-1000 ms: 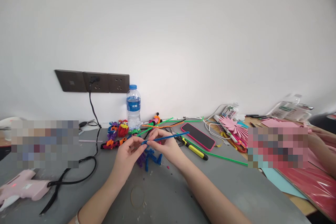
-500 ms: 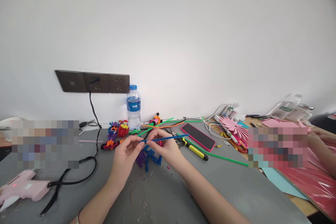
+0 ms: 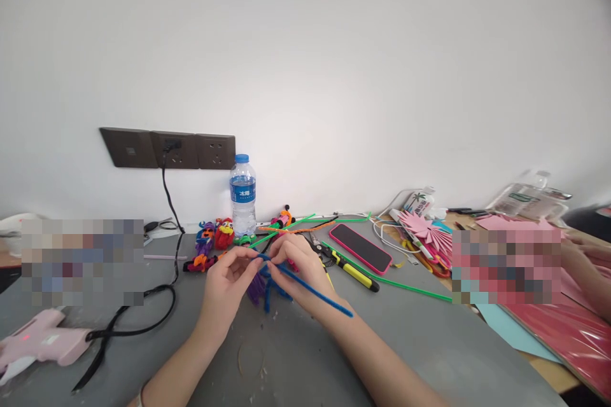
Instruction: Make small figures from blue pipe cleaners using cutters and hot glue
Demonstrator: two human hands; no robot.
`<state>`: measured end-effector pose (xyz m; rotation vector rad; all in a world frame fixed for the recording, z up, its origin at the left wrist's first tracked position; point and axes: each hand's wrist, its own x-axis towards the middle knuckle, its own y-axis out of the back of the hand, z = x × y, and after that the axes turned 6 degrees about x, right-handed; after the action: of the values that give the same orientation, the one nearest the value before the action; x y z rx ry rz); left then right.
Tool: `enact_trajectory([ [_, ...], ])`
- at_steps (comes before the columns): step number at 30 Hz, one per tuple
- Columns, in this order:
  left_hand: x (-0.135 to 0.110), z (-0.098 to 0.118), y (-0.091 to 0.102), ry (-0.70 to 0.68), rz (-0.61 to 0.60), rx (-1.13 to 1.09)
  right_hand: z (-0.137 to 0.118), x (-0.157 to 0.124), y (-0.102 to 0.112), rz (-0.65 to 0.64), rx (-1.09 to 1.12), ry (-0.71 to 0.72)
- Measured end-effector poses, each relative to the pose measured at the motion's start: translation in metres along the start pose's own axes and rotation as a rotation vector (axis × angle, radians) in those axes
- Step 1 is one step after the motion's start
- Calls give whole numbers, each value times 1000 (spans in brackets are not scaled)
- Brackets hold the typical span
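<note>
A blue pipe cleaner [image 3: 317,291] is pinched by its left end between the fingertips of both hands. My left hand [image 3: 231,276] is closed on that end, thumb against forefinger. Just beside it, my right hand [image 3: 293,267] also grips the stem, and the long free part slants down to the right across its wrist. Behind and below the fingers lie bent blue pipe cleaners [image 3: 268,299] and a purple bundle [image 3: 255,289], both partly hidden. Green pipe cleaners [image 3: 405,288] stretch over the mat on the right.
Pipe-cleaner figures [image 3: 224,233] and a water bottle [image 3: 243,197] stand near the wall. Yellow-and-black pliers [image 3: 356,271] lie beside a phone [image 3: 360,248]. On the left is a pink glue gun [image 3: 45,337] with a black cord. Another person's hands [image 3: 585,261] are at the right, by pink paper.
The free part of the blue pipe cleaner has swung from pointing right and slightly up to slanting down over my right wrist. Both hands stay nearly in place.
</note>
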<state>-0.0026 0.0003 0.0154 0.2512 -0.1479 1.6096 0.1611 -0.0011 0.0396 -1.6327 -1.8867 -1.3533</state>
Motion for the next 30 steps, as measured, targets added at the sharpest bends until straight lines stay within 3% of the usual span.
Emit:
enact_trajectory([
  [4,0,-2,1,-48,0,40,0,0,1,-33,-41,49],
  [13,1,-3,3,-125,16,96,0,0,0,16,11,-65],
  [21,-1,1,4,-106,-44,52,9,3,2,99,391,-289],
  [30,0,2,4,-80,-42,48,22,2,1,60,708,-525],
])
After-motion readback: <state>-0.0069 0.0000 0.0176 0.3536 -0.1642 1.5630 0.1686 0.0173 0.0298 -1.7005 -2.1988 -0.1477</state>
